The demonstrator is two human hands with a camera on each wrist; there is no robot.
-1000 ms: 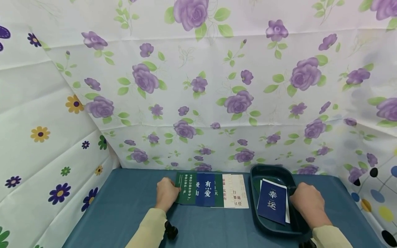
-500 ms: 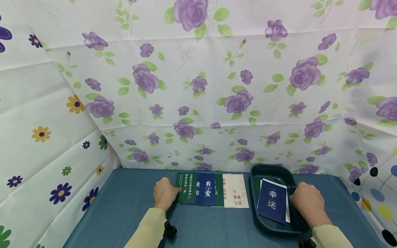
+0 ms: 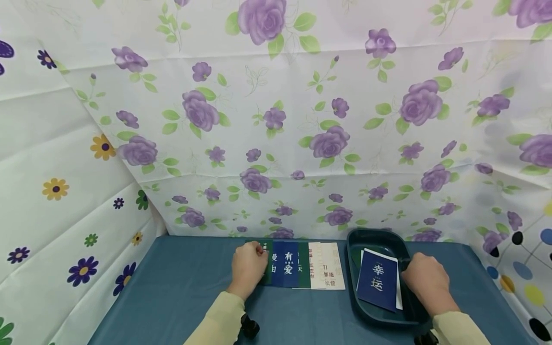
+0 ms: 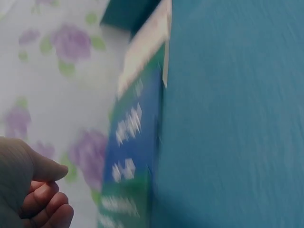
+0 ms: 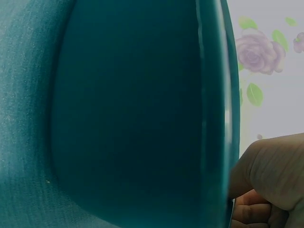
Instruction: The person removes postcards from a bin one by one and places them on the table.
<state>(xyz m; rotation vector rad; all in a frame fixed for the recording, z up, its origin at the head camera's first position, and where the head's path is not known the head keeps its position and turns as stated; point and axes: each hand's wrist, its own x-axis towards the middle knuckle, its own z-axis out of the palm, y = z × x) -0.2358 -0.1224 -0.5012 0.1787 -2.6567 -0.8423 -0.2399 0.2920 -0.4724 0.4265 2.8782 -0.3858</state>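
Overlapping cards lie in a row at the back of the table: a green one at the left, blue cards (image 3: 285,263) in the middle, more green, then cream cards (image 3: 329,261). My left hand (image 3: 248,269) hovers over the left end of the row, partly hiding the green card (image 4: 124,197). Its fingers are loosely curled and hold nothing; in the left wrist view the thumb is apart from the fingertips. My right hand (image 3: 426,281) grips the right rim of a dark green tray (image 3: 390,237). A blue card (image 3: 377,280) tops a few cards inside it.
A blue-green cloth (image 3: 185,287) covers the table. Behind it hangs a white sheet (image 3: 241,206) with purple roses, close to the row and the tray. Another flowered sheet (image 3: 64,215) borders the left side, and a dotted one (image 3: 523,287) the right.
My left hand has let go of the green card's left edge and moved right, over that card. My right hand, the tray and the cards have stayed in place.
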